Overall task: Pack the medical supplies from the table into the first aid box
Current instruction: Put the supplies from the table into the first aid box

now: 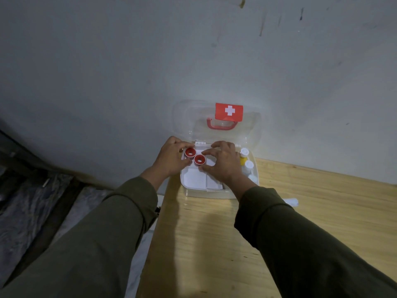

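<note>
The white first aid box (193,191) stands open at the table's far left corner, its clear lid (187,117) with a red handle and red cross label leaning on the wall. Two red tape rolls lie in its upper left tray. My left hand (171,155) curls its fingers round the far roll (190,152). My right hand (223,162) pinches the near roll (199,159) between thumb and forefinger. White flat packets (194,179) fill the tray below. Small bottles with white caps (245,152) stand along the box's right side, one of them yellow.
A wooden table (279,233) runs right from the box, its left edge just beside the box. A small white item (293,201) lies on the table behind my right forearm. A grey wall stands right behind. Dark flooring lies left.
</note>
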`<state>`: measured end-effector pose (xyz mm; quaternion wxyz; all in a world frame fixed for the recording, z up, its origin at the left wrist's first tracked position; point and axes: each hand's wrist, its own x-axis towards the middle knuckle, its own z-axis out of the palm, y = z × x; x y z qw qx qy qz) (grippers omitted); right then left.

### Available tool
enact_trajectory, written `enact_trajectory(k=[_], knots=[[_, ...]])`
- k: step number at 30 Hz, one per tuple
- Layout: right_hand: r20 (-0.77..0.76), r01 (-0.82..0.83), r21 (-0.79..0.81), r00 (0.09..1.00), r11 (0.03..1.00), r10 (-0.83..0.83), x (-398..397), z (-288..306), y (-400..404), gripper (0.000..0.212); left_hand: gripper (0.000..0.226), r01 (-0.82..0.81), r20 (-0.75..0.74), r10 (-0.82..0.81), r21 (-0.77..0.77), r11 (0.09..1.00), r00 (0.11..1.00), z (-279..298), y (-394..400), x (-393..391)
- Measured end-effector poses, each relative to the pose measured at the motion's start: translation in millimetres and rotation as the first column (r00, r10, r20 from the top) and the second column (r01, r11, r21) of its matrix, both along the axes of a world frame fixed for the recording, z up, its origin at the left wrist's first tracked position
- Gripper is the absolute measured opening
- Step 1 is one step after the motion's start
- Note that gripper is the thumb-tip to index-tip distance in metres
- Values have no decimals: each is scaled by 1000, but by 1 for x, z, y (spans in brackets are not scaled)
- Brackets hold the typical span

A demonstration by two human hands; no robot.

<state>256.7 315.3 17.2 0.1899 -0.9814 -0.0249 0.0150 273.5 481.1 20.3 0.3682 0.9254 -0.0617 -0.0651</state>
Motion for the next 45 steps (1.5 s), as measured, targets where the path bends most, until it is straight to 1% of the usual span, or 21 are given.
enact_trajectory(k=[2,4,7,10,13,16,20,23,25,28,31,32,34,35,36,38,39,41,45], knots=[[0,-5,8,1000,1000,5,-1,4,-1,46,49,-6,10,6,-3,1000,1000,2,1,-1],[21,-1,58,1000,998,-1,-3,13,-3,42,44,-42,41,43,-24,999,998,6,0,-2],[107,4,127,994,992,-18,-6,34,-13,36,36,-116,93,124,-87,989,988,14,-6,-4],[193,36,179,979,983,-72,-9,56,-31,31,31,-134,172,152,-110,985,973,27,-21,-7],[237,40,161,968,986,-78,-14,70,-60,28,29,-115,230,143,-131,985,963,40,-42,-15],[246,44,148,966,988,-79,-25,74,-98,25,28,-95,261,131,-148,985,956,45,-69,-30],[173,54,89,983,995,-68,-47,64,-145,24,25,-88,289,134,-168,982,948,43,-109,-59],[30,-43,-68,999,997,45,-63,49,-179,26,21,-75,302,131,-189,979,944,35,-143,-83],[-74,-126,-148,991,981,116,-71,38,-199,27,19,-74,302,128,-186,980,945,25,-166,-98],[-192,-206,-163,966,965,174,-79,22,-222,29,19,-89,272,142,-195,977,952,7,-196,-123],[-270,-263,-180,940,948,209,-84,8,-237,32,20,-133,215,173,-186,973,961,-16,-220,-149],[-280,-274,-183,935,944,217,-84,4,-240,33,21,-158,161,187,-175,972,969,-23,-227,-157],[-285,-295,-176,929,939,238,-85,-2,-242,34,26,-222,7,225,-146,964,974,-35,-240,-170],[-283,-306,-174,926,936,250,-84,-5,-242,35,32,-255,-56,249,-119,960,967,-40,-247,-175],[-276,-315,-175,925,933,261,-84,-8,-242,35,41,-284,-89,277,-81,955,957,-45,-253,-180],[-260,-327,-181,925,927,276,-83,-12,-241,35,61,-349,-112,345,-14,937,932,-52,-266,-189],[-259,-334,-184,924,924,282,-82,-13,-241,35,67,-382,-116,380,3,924,918,-54,-273,-193],[-267,-351,-193,917,916,295,-81,-17,-241,35,68,-427,-108,427,18,904,898,-59,-283,-198],[-276,-360,-203,913,911,300,-77,-21,-242,36,66,-459,-85,463,66,886,882,-70,-290,-197]])
